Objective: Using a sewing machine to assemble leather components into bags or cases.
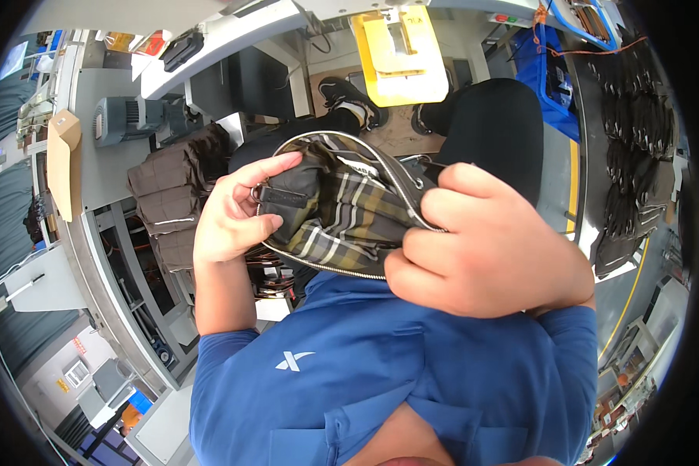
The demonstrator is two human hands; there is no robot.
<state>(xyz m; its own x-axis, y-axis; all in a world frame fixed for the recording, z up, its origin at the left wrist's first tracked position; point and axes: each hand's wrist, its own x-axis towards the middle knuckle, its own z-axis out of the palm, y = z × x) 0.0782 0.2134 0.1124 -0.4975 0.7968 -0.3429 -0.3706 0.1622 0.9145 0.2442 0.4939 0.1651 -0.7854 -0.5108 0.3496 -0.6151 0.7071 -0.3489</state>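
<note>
Between my two hands, above my lap, is a dark zippered bag (349,202) with its mouth spread wide. A plaid lining in olive, black and white shows inside, with a small white label (359,168) near the far edge. My left hand (237,210) grips the bag's left end, thumb and fingers on either side of a black tab by the zipper. My right hand (466,245) is closed over the right end of the rim, its knuckles up. What lies inside its fingers is hidden. A metal eyelet (419,184) shows just left of that hand.
Folded dark brown bags (167,182) are stacked on the left, beside a grey motor (124,120). Many dark pieces (629,140) hang or lie at the right. Ahead stands a machine with a yellow plate (404,70); a blue bin (547,78) is to its right.
</note>
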